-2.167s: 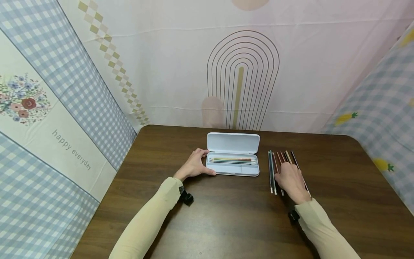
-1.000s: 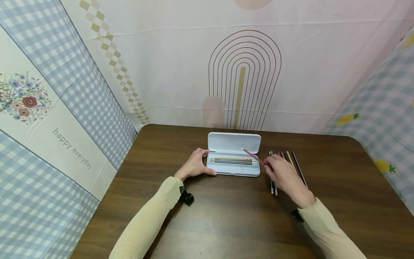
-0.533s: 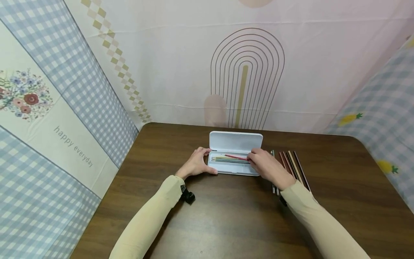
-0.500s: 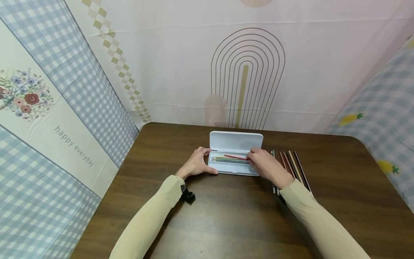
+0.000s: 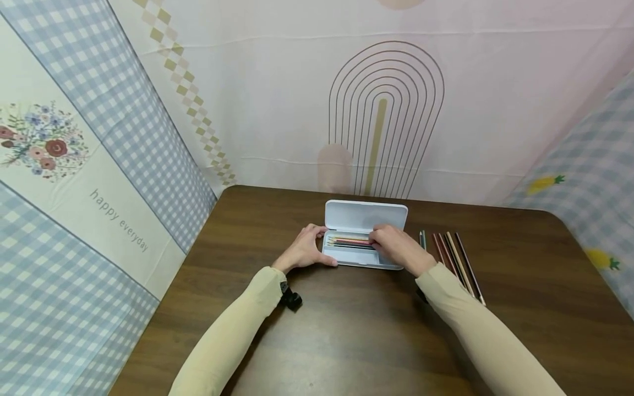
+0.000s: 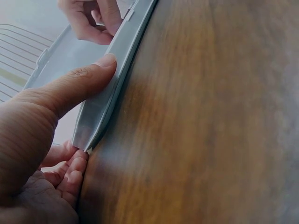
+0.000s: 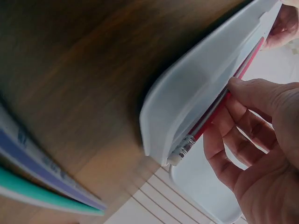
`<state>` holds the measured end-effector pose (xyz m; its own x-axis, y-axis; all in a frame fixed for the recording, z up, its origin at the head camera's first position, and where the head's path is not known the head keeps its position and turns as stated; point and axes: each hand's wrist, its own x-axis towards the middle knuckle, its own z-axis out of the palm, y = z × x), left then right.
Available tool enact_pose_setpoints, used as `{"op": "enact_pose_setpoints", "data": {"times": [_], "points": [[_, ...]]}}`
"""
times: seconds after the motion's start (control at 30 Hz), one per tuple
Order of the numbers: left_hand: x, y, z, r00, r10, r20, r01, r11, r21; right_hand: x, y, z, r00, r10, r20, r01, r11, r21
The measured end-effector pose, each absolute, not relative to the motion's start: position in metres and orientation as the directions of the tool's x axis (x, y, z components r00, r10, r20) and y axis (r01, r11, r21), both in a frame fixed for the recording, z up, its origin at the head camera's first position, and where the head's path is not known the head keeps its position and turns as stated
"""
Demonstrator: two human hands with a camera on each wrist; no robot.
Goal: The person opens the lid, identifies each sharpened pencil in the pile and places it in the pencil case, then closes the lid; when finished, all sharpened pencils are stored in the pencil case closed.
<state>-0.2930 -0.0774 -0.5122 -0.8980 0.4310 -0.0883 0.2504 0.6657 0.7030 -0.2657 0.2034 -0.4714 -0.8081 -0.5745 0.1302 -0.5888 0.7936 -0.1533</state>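
The left hand [image 5: 304, 250] holds the left end of a pale blue pencil case [image 5: 351, 256], thumb on its front rim and fingers round the back corner. The case's lid [image 5: 365, 214] stands up at the rear. Inside the case, several coloured pencils [image 5: 342, 240] lie side by side, tips to the left. The right hand [image 5: 395, 246] is over the right part of the case. In the right wrist view it pinches a red pencil [image 7: 253, 55] between thumb and fingers, low along the case wall. The pencil's white eraser end [image 7: 175, 157] points towards the case's right end.
To the right of the case on the brown table [image 5: 337, 330] lies a row of reddish, tan and dark pencils [image 5: 458, 264]. Closer to the case are green and blue-violet pencils [image 7: 42, 163], partly hidden by the right arm. A patterned cloth [image 5: 277, 99] hangs behind the table.
The right hand picked a red pencil from the row, carried it left and lowered it into the case, then shifted further left with it. The left hand kept its hold on the case.
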Motion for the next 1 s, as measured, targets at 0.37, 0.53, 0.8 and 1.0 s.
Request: {"op": "enact_pose_setpoints", "data": {"times": [0.37,0.53,0.8,1.0], "points": [[-0.2933,-0.0771,-0.5111,-0.895,0.440,-0.081,0.264,0.666,0.698,-0.2703,0.1978,-0.4750,-0.790,-0.596,0.144,-0.612,0.776,-0.149],[-0.2928,-0.0772,-0.5124,-0.894,0.440,-0.083,0.262,0.664,0.700,-0.2713,0.1962,-0.4764,-0.791,-0.594,0.147,-0.612,0.773,-0.167],[-0.2925,-0.0772,-0.5127,-0.896,0.435,-0.087,0.254,0.663,0.705,-0.2725,0.1965,-0.4778,-0.813,-0.566,0.141,-0.583,0.782,-0.220],[-0.2917,-0.0767,-0.5110,-0.897,0.433,-0.093,0.248,0.665,0.704,-0.2716,0.1986,-0.4785,-0.815,-0.561,0.145,-0.579,0.783,-0.228]]}}
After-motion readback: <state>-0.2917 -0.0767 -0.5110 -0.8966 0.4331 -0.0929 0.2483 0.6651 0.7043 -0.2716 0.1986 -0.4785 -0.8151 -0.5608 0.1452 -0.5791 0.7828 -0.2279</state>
